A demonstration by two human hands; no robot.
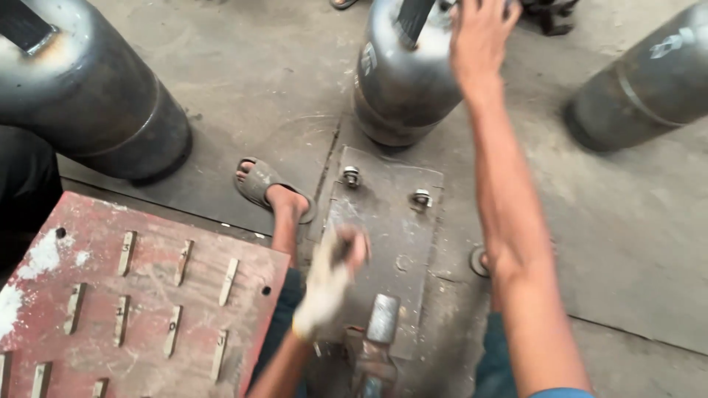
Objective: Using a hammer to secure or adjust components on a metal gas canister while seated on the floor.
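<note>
While the right hand point(481, 33) stretches out to twelve o'clock, fingers spread flat on the top of a grey gas cylinder point(402, 81), the gloved left hand point(332, 276) sits at six o'clock, closed round something small I cannot make out, above a bolted steel plate point(391, 214). A red stamp rack point(133, 295) lies at eight o'clock.

The floor point(634, 243) is grey, worn concrete, stained and cracked, lit by flat daylight. A steel plate point(391, 236) with two bolts point(351, 175) is fixed to it just below the raised grip, and a chipped red block point(125, 295) with slotted metal stamps stands well off to the left
</note>
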